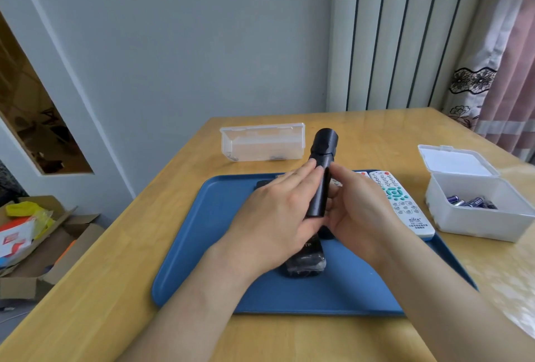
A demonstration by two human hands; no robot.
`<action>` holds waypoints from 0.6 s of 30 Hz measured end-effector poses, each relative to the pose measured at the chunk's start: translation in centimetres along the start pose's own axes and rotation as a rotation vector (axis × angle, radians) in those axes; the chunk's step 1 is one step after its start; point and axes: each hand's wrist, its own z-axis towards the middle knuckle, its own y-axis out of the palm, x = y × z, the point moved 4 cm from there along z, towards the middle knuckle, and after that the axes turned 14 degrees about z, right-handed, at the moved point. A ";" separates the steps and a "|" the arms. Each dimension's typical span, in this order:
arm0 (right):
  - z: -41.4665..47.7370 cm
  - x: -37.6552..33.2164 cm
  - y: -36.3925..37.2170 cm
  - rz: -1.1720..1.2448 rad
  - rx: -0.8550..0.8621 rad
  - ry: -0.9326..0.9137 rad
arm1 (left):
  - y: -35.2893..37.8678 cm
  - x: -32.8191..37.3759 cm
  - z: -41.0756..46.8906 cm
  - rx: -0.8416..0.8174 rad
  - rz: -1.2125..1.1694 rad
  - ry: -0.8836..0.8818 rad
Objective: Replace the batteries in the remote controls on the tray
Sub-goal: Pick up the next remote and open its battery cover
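A long black remote (pixel 322 170) with a wider round head is held up above the blue tray (pixel 208 269), its head pointing away from me. My left hand (pixel 278 214) lies along its left side and my right hand (pixel 359 211) grips its right side and lower end. Under my hands another black remote (pixel 305 263) lies on the tray. A white remote (pixel 401 202) with teal buttons lies at the tray's right edge, with another white remote partly hidden beside it. Blue batteries (pixel 472 202) sit in an open white box (pixel 474 217).
An open clear plastic case (pixel 262 141) stands on the wooden table (pixel 115 289) behind the tray. Cardboard boxes (pixel 43 246) with clutter are on the floor to the left. A curtain (pixel 498 72) hangs at the right.
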 end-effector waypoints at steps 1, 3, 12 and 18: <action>0.0 0.0 -0.1 0.006 0.012 0.001 | -0.1 -0.1 0.1 0.005 -0.008 -0.003; 0.1 0.2 -0.5 0.020 0.035 0.013 | 0.1 -0.1 0.1 -0.005 -0.056 -0.014; 0.3 0.7 -0.6 0.014 -0.004 0.010 | -0.8 -0.5 0.0 0.018 -0.259 -0.136; 0.4 1.0 -0.4 0.135 0.021 0.037 | -0.2 -1.3 0.0 0.001 -0.414 -0.150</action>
